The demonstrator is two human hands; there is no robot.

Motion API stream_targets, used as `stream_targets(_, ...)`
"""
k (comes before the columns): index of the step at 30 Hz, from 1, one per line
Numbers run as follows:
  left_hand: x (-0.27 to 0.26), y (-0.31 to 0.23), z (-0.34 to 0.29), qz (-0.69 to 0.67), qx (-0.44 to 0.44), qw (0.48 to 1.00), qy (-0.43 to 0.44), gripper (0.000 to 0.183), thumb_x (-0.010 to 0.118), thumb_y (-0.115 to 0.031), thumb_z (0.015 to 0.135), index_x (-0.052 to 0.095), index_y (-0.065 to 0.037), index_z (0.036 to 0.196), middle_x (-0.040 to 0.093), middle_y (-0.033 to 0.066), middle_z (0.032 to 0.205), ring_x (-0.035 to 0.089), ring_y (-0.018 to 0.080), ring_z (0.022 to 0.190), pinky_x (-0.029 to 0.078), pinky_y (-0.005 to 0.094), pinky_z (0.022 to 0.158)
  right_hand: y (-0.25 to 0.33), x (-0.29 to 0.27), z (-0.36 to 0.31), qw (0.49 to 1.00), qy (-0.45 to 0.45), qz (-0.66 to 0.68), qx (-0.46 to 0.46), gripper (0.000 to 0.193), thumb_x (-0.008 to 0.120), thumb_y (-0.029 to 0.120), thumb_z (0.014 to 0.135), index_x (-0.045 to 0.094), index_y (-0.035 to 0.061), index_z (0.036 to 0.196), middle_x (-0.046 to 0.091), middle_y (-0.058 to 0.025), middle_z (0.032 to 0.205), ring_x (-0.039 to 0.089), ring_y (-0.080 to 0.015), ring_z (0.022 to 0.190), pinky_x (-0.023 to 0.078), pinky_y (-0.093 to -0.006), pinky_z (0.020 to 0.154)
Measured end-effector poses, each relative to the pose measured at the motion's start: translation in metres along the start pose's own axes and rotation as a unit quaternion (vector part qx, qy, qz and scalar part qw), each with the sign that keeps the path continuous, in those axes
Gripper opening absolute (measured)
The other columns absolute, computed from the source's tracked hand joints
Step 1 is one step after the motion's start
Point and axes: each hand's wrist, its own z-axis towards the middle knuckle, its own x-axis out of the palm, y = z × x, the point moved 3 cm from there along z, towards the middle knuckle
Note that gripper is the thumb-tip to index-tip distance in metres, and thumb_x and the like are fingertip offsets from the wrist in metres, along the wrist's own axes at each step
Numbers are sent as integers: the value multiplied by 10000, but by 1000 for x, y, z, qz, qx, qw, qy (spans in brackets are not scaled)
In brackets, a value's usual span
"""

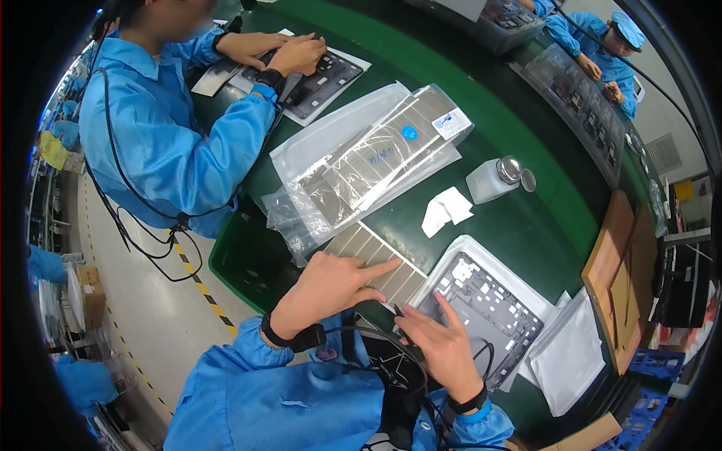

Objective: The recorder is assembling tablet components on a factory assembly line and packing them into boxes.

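My left hand [327,288] lies over a sheet of grey-brown strips [407,283] with white borders. Its index finger is stretched out across the strips and the thumb is apart, with nothing seen in the grip. My right hand [444,349] is at the left edge of a dark grey device housing [505,322] dotted with small white patches. Between its thumb and fingers sits a thin dark pointed tool [397,309], mostly hidden, perhaps tweezers. The housing rests on a white padded sheet [471,246].
Beyond my hands lie bagged strip sheets [376,158], a white tissue [447,210] and a bottle with an open metal lid [492,180]. Wooden boards [613,278] stand at right. At far left a co-worker [162,143] handles another housing [323,86]. Cables hang around my right wrist.
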Motion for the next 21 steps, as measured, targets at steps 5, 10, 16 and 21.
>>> stream_targets(5,-2,4,3,-30,-2,999,15,612,683,-532,852,587,-337,1423,665,51,719,669,259,628,497,378,570,-12,-5,-16,998,-18,33,46,328,762,63,785,676,76,1102,754,-69,1053,704,-200,1090,431,-486,1122)
stream_targets(10,4,2,1,-32,15,999,-7,610,695,-503,859,589,-301,1425,637,40,720,657,248,616,498,368,568,-19,-21,-26,981,-95,149,84,256,772,61,827,681,36,1065,762,-116,1012,736,-297,939,549,-414,968)
stream_targets(16,18,-28,-2,0,87,994,-64,652,737,-506,821,587,-309,1424,515,7,675,595,193,534,462,331,491,-11,-21,-36,946,-184,189,186,331,771,0,823,709,47,1145,751,-164,1046,739,-320,935,588,-340,792)
stream_targets(21,20,-21,-9,4,76,994,-77,654,733,-507,830,575,-312,1434,508,3,687,592,182,535,465,323,488,6,-16,-13,997,-57,-49,23,364,774,98,807,727,94,1168,725,-115,1165,713,-250,1064,530,-415,968)
